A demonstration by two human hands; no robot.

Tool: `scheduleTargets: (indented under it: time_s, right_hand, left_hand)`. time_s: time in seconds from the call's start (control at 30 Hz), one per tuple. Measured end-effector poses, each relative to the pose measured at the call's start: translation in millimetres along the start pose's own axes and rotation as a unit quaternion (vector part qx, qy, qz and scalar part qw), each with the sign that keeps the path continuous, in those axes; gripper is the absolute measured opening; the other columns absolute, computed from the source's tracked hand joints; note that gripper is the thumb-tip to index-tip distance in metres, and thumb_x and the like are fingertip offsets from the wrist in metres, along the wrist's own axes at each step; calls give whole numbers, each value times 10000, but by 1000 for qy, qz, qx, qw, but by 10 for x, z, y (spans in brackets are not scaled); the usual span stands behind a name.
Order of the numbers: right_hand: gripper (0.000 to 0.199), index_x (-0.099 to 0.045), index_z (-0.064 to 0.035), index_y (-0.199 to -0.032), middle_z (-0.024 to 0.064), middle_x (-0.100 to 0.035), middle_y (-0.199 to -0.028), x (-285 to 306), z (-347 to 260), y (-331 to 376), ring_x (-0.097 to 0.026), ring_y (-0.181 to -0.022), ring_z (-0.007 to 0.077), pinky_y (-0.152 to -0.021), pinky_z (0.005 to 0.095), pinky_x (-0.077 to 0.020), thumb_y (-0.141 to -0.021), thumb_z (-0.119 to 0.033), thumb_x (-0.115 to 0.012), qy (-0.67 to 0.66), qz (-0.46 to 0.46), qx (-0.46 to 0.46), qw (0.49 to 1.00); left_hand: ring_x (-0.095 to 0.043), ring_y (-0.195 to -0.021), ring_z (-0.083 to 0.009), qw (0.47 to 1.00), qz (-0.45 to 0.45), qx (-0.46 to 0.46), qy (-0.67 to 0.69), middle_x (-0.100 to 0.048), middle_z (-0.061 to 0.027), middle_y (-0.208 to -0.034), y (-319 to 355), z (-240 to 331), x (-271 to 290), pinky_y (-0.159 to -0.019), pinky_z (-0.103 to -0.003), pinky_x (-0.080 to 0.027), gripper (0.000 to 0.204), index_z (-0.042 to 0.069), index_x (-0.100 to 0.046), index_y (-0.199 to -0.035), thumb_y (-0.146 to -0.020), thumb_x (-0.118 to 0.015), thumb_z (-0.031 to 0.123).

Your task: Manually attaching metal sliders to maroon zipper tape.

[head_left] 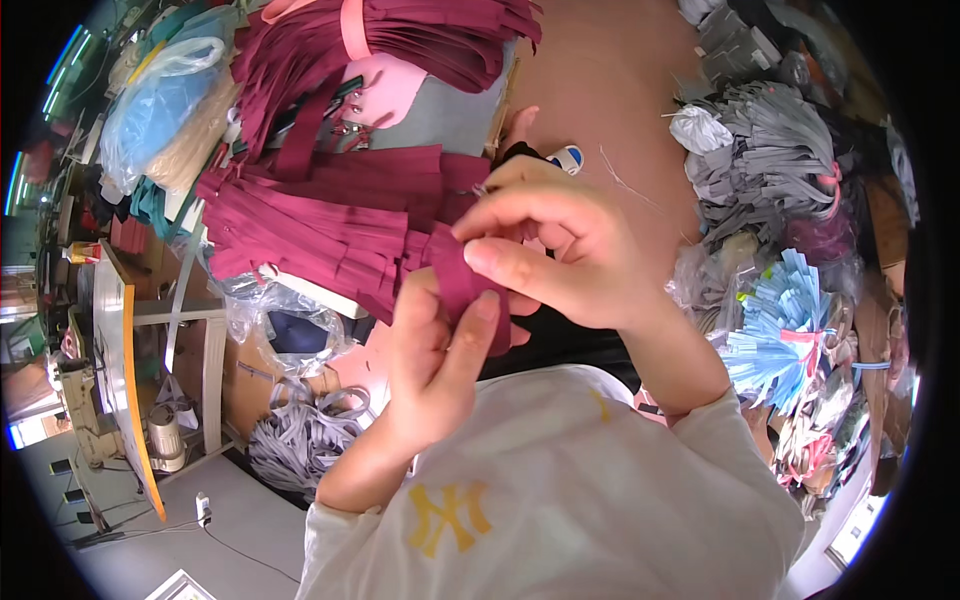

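A maroon fabric strip (460, 278) is pinched between my two hands, close in front of my body. My left hand (432, 362) grips its lower part, thumb pressed on the cloth. With thumb and fingers bent together, my right hand (560, 245) closes on its upper edge; exactly what the fingertips pinch is partly hidden. Just beyond my hands lies a layered stack of maroon strips (320, 220). Farther off is a big bundle of maroon strips (430, 40), tied round with a pink band (354, 28).
Small metal clasps (350, 130) lie on the grey work surface (450, 105). Clear bags with blue contents (165, 110) stand far left, near an orange-edged table (125, 350). At right are bundles of grey strips (765, 155) and light-blue strips (785, 335). Grey straps (300, 440) are heaped lower left.
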State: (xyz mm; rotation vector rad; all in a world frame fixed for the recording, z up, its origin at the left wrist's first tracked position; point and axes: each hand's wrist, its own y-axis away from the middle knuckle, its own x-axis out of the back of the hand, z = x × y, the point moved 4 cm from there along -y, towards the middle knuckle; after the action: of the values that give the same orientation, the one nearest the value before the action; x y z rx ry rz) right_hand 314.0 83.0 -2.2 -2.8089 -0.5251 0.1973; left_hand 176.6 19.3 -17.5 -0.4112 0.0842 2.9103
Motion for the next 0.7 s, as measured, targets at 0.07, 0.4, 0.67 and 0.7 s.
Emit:
scheduleTargets:
  time_s: [0.07, 0.4, 0.67, 0.7]
  right_hand:
    - [129, -690, 1, -944, 62, -596, -887, 78, 2, 93, -585, -742, 120, -602, 232, -457, -836, -60, -726, 39, 11, -4, 999]
    - [101, -706, 0, -885, 73, -578, -839, 216, -72, 400, -566, -723, 148, -625, 257, -447, -795, -25, -744, 208, 69, 95, 971]
    - [78, -687, 33, -936, 84, -568, -977, 114, 230, 538, -569, -799, 130, -680, 224, -451, -869, -6, -681, 29, 173, 126, 976]
    - [81, -676, 38, -952, 86, -565, -1012, 127, 267, 536, -566, -811, 124, -687, 219, -449, -887, -9, -665, -2, 201, 127, 971]
  left_hand:
    - [-641, -887, -125, 995, -36, -70, -62, -635, -108, -1019, -39, -32, -67, -794, -240, -523, 205, -41, -440, -1178, -997, -494, 39]
    - [-537, -601, -130, 952, 13, -202, -229, -604, -70, -752, -144, 67, -154, -563, -244, -452, 76, -22, -592, -966, -971, -572, 51]
    - [-496, -659, -52, 953, 154, -250, -81, -610, -21, -789, -209, -226, -264, -592, -201, -436, 119, -14, -594, -962, -1003, -507, 56]
    - [-492, -674, -45, 950, 153, -256, -90, -601, -10, -795, -236, -251, -286, -618, -195, -438, 112, -6, -583, -981, -1008, -513, 77]
